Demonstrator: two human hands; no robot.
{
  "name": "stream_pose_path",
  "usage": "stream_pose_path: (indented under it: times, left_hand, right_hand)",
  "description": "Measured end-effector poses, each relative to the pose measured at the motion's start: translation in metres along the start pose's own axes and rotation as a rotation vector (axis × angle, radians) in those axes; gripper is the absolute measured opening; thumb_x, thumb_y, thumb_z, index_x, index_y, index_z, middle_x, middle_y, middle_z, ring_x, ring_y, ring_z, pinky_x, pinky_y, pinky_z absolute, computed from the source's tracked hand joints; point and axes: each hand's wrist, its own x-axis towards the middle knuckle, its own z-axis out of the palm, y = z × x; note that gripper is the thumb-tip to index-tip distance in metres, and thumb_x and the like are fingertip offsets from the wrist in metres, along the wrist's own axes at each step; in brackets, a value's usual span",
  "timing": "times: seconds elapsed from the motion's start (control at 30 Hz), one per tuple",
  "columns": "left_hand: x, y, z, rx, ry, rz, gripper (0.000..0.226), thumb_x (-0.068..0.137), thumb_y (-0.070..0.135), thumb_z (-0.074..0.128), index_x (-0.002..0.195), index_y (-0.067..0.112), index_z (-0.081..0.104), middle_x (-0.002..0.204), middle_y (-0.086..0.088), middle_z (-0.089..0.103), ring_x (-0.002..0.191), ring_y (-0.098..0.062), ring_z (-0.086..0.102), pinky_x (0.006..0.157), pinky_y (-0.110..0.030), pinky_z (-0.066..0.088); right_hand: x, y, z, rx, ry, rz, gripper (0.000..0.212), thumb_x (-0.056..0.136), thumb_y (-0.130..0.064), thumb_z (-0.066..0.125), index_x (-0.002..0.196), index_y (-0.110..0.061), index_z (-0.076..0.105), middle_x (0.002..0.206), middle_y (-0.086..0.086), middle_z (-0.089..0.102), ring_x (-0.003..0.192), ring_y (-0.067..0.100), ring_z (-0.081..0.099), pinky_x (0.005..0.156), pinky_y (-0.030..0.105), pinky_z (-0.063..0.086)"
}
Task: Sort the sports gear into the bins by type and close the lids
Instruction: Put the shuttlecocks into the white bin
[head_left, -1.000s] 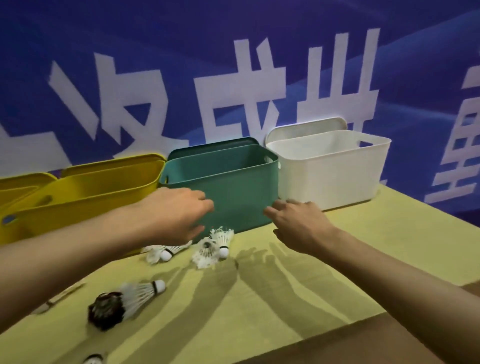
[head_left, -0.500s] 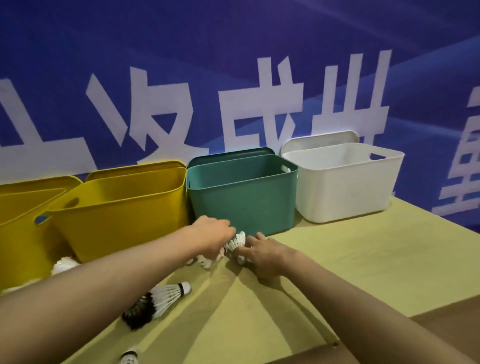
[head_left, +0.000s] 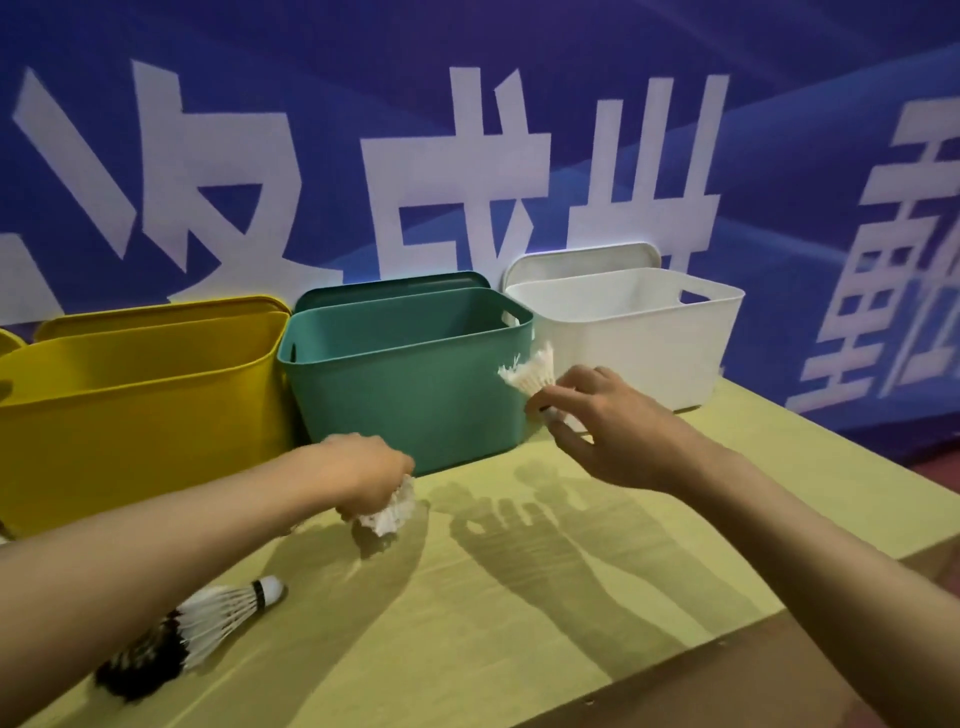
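- Our right hand pinches a white shuttlecock before the green bin, feathers pointing up-left.
- Our left hand grips another shuttlecock just above the desk, feathers down-right.
- A black-tipped shuttlecock lies flat, cork up-right.

large white Chinese characters on blue banner, cropped and only partly legible, no other text

head view | from above, facing forward-down | close over table
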Motion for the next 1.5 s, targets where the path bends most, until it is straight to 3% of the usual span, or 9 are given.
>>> stream_pose_path:
  times: [0.17, 0.37, 0.5, 0.67, 0.73, 0.87, 1.07, 1.23, 1.5]
  left_hand:
    - [-0.003, 0.019, -0.046, 0.089, 0.262, 0.068, 0.032, 0.103, 0.028, 0.043, 0.134, 0.03, 0.046, 0.112, -0.005, 0.065, 0.096, -0.028, 0.062, 0.068, -0.036, 0.041]
    - [-0.007, 0.029, -0.077, 0.013, 0.48, 0.183, 0.059, 0.09, 0.052, 0.052, 0.142, 0.036, 0.027, 0.104, -0.001, 0.067, 0.091, -0.029, 0.065, 0.071, -0.039, 0.052]
    - [-0.004, 0.031, -0.111, 0.006, 0.607, 0.172, 0.068, 0.091, 0.062, 0.051, 0.147, 0.036, 0.021, 0.084, 0.004, 0.055, 0.083, -0.026, 0.063, 0.062, -0.035, 0.043]
    - [0.042, 0.038, -0.194, -0.178, 0.752, 0.067, 0.053, 0.095, 0.054, 0.049, 0.14, 0.029, 0.036, 0.091, 0.002, 0.054, 0.082, -0.027, 0.055, 0.069, -0.037, 0.041]
    - [0.078, 0.039, -0.231, -0.267, 0.684, 0.095, 0.062, 0.093, 0.048, 0.056, 0.147, 0.029, 0.031, 0.113, -0.006, 0.062, 0.094, -0.03, 0.057, 0.077, -0.041, 0.046]
    - [0.115, 0.047, -0.262, -0.36, 0.456, 0.176, 0.1, 0.091, 0.043, 0.069, 0.159, 0.041, -0.004, 0.156, -0.009, 0.043, 0.119, -0.033, 0.057, 0.1, -0.046, 0.052]
    - [0.051, 0.046, -0.199, -0.051, 0.549, 0.274, 0.098, 0.093, 0.058, 0.062, 0.156, 0.05, -0.013, 0.137, -0.009, 0.06, 0.096, -0.019, 0.06, 0.088, -0.036, 0.055]
    - [-0.054, -0.001, -0.118, 0.067, 0.431, 0.222, 0.096, 0.094, 0.062, 0.054, 0.145, 0.06, -0.028, 0.171, -0.002, -0.003, 0.141, -0.037, 0.037, 0.11, -0.05, 0.045]
    - [-0.205, -0.082, 0.024, 0.016, 0.198, 0.065, 0.101, 0.092, 0.069, 0.051, 0.144, 0.055, -0.034, 0.168, 0.005, -0.021, 0.146, -0.034, 0.026, 0.116, -0.048, 0.036]
  right_hand:
    - [0.058, 0.056, -0.057, -0.267, 0.172, 0.082, 0.027, 0.101, -0.035, 0.051, 0.127, -0.036, 0.058, 0.135, 0.008, 0.055, 0.126, 0.031, 0.042, 0.1, 0.047, 0.046]
    - [0.09, 0.092, -0.069, -0.4, -0.135, 0.292, 0.032, 0.096, -0.02, 0.06, 0.12, -0.039, 0.066, 0.153, 0.012, 0.04, 0.139, 0.043, 0.03, 0.109, 0.059, 0.034]
    - [0.04, 0.078, -0.045, -0.379, -0.045, 0.177, 0.024, 0.099, -0.029, 0.053, 0.118, -0.033, 0.066, 0.151, 0.007, 0.045, 0.134, 0.034, 0.039, 0.103, 0.053, 0.043]
    - [-0.031, 0.07, -0.029, -0.259, -0.125, 0.113, 0.02, 0.098, -0.036, 0.048, 0.11, -0.035, 0.065, 0.13, -0.005, 0.059, 0.107, 0.019, 0.053, 0.088, 0.041, 0.054]
    - [-0.048, 0.068, -0.031, -0.227, -0.163, 0.109, 0.021, 0.099, -0.035, 0.049, 0.112, -0.037, 0.065, 0.136, -0.008, 0.056, 0.111, 0.016, 0.053, 0.09, 0.038, 0.054]
    - [-0.052, 0.069, -0.042, -0.183, -0.266, 0.126, 0.029, 0.1, -0.028, 0.048, 0.12, -0.04, 0.064, 0.154, -0.006, 0.038, 0.13, 0.019, 0.044, 0.098, 0.041, 0.052]
    - [-0.026, 0.054, -0.055, -0.212, -0.188, 0.076, 0.028, 0.101, -0.031, 0.049, 0.124, -0.041, 0.062, 0.152, -0.003, 0.042, 0.126, 0.022, 0.047, 0.098, 0.042, 0.052]
    - [-0.006, -0.001, -0.033, -0.183, -0.148, -0.038, 0.029, 0.1, -0.031, 0.049, 0.124, -0.039, 0.063, 0.144, -0.005, 0.05, 0.121, 0.021, 0.052, 0.094, 0.04, 0.055]
    - [0.021, -0.151, 0.009, -0.082, -0.187, -0.319, 0.032, 0.099, -0.029, 0.048, 0.127, -0.039, 0.06, 0.137, -0.008, 0.054, 0.12, 0.019, 0.055, 0.09, 0.04, 0.056]
